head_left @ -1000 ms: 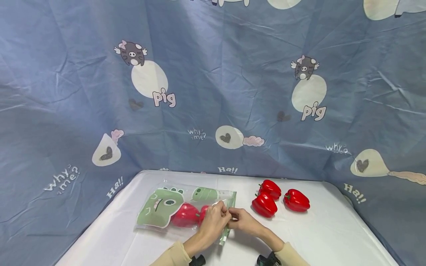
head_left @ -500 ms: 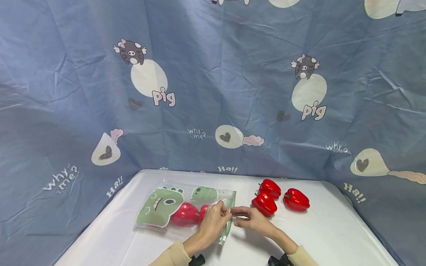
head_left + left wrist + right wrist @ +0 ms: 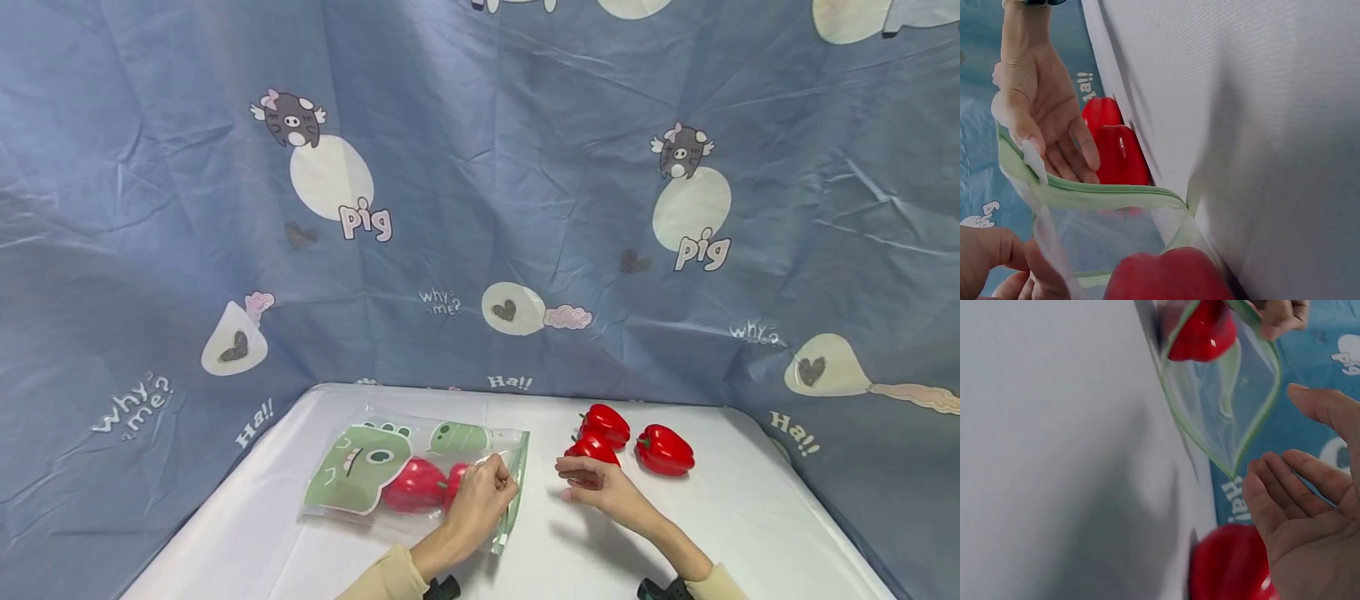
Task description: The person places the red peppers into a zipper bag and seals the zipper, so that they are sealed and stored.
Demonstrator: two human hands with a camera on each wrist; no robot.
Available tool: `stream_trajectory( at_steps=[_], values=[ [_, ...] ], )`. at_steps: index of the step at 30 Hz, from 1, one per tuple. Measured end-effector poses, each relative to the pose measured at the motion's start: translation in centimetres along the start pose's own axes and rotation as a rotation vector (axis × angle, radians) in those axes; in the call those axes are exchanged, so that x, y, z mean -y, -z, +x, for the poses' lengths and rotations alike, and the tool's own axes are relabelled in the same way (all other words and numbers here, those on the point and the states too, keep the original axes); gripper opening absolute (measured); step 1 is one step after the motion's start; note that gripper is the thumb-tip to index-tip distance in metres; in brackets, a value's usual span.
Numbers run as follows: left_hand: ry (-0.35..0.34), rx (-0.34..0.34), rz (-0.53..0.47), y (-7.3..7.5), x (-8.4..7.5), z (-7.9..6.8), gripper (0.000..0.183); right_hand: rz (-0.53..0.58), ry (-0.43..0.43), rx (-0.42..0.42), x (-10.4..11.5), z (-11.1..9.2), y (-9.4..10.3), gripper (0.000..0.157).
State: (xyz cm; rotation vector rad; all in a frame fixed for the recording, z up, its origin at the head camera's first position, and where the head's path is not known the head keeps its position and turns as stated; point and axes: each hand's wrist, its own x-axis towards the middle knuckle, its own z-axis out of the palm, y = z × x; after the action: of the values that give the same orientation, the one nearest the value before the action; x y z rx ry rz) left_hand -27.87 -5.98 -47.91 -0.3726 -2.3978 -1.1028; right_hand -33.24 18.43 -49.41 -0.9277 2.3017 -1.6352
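Observation:
A clear zip bag (image 3: 347,475) with green dinosaur prints lies on the table, its green-edged mouth towards the right. Two red bell peppers (image 3: 415,486) show through its plastic. My left hand (image 3: 478,502) pinches the upper layer of the bag near the mouth. The right wrist view shows the mouth (image 3: 1275,378) gaping. My right hand (image 3: 606,492) is apart from the bag, holding nothing, with fingers extended and thumb spread. Just beyond it sits a loose bell pepper (image 3: 592,447), partly hidden by that hand. Another bell pepper (image 3: 606,425) stands behind it, and a third bell pepper (image 3: 665,450) lies farther right.
A white-covered table (image 3: 720,533) bears everything. At its back and sides hangs a blue curtain (image 3: 465,208) printed with cartoon pigs and lettering. Dark wrist cameras (image 3: 442,587) sit at both sleeves.
My right hand has let go of the bag's edge and moved right, towards the loose bell peppers. My left hand keeps its pinch on the bag, nearly unmoved.

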Motion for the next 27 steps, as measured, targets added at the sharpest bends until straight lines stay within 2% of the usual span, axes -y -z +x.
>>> stream_trajectory(
  at_steps=[10, 21, 27],
  values=[
    [0.001, -0.001, 0.011, 0.0, 0.0, 0.0, 0.012, -0.036, -0.135, -0.119, 0.7, -1.2, 2.4, 0.054],
    [-0.017, -0.014, 0.012, -0.1, 0.1, -0.1, 0.012, -0.042, -0.158, -0.287, 0.8, -1.7, 4.6, 0.062],
    [-0.007, -0.005, 0.010, -0.1, 0.2, -0.1, 0.012, -0.075, -0.145, -0.328, -0.1, -1.8, 5.1, 0.064]
  ],
)
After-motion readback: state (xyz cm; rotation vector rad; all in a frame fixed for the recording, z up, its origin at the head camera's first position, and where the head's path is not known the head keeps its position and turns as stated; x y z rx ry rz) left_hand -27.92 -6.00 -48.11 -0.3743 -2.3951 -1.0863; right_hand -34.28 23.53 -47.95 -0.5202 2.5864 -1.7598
